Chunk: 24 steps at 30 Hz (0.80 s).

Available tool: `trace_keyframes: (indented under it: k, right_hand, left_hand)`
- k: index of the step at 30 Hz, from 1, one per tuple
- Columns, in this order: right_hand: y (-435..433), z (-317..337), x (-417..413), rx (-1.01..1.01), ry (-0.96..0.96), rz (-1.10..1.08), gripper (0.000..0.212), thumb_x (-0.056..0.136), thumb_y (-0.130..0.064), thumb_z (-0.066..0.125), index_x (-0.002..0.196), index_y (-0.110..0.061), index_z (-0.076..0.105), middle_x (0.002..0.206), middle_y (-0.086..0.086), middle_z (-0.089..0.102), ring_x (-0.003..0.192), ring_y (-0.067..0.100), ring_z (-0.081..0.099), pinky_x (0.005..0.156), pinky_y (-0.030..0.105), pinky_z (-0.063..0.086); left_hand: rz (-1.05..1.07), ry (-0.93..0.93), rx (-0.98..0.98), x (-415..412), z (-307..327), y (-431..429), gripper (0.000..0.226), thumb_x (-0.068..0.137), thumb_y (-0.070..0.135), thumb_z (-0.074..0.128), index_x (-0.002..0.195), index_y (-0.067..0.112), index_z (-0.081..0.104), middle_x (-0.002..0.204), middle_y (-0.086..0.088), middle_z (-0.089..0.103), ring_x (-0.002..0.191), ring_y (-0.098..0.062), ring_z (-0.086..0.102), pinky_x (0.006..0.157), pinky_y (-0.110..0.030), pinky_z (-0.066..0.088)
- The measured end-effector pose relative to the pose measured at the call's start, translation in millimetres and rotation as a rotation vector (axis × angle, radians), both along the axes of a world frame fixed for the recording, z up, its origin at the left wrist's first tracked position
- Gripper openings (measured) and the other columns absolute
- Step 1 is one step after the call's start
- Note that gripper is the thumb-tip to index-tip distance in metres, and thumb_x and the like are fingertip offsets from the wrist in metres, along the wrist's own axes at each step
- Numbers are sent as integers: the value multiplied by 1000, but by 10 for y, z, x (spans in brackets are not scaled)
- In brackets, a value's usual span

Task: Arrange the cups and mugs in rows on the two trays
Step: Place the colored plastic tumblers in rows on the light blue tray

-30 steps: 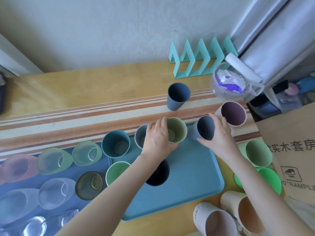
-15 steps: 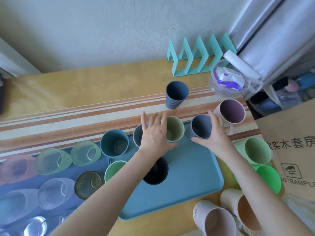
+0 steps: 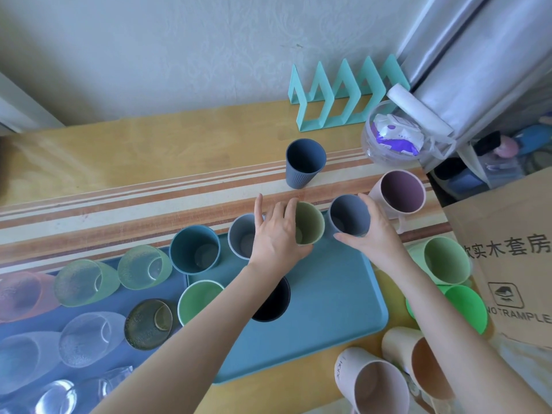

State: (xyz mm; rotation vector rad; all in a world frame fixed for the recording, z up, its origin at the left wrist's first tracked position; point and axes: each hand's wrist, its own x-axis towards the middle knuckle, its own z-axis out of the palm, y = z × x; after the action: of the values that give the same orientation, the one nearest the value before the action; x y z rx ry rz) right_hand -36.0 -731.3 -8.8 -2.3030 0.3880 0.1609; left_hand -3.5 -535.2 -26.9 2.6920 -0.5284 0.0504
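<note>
1. Since a second ago the left hand (image 3: 277, 237) has let go of the olive-green cup (image 3: 310, 225). Its fingers (image 3: 276, 212), curled over the rim then, now lie straight and spread, released. The slate-grey cup (image 3: 349, 216), tipped then, now stands nearly upright.
2. The right hand (image 3: 375, 237) wraps fingers and thumb round the slate-grey cup at the teal tray's (image 3: 328, 318) 1 o'clock corner, just beside the olive-green cup. I judge it is being seated as fourth in the 12 o'clock row, after the teal cup (image 3: 194, 249) and the pale grey cup (image 3: 240, 240).
3. Off the trays are a ribbed blue-grey cup (image 3: 304, 165) at 12 o'clock, a pink mug (image 3: 400, 192) at 2 and green cups (image 3: 445, 261) at 3.
4. The wooden counter (image 3: 119, 156) meets a pale wall (image 3: 149, 55). A turquoise rack (image 3: 337, 100) stands at 1 o'clock and a cardboard box (image 3: 513, 264) at 3.
</note>
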Motion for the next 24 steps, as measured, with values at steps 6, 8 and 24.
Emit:
trace_keyframes:
  k: [6, 8, 24]
  right_hand:
    - [-23, 31, 22, 24, 27, 14, 89, 69, -25, 80, 141, -23, 27, 147, -1, 31, 134, 15, 29, 101, 24, 24]
    - [-26, 34, 28, 41, 36, 13, 90, 69, -25, 80, 141, -24, 26, 147, -2, 31, 134, 15, 28, 102, 25, 23]
    - [549, 253, 70, -291, -38, 480, 111, 63, -51, 77, 147, -19, 13, 153, -2, 16, 141, 14, -3, 111, 32, -6]
  left_hand:
    - [22, 45, -24, 2, 8, -14, 76, 62, 43, 74, 124, 7, 49, 103, -8, 62, 99, -27, 60, 113, -41, -5]
    - [34, 61, -30, -10, 7, -27, 79, 61, 44, 75, 125, 6, 48, 104, -8, 62, 100, -28, 59, 114, -43, -2]
    - [62, 202, -113, 103, 421, 951, 83, 64, 62, 47, 136, 24, 40, 137, -1, 47, 137, -21, 30, 113, -47, -10]
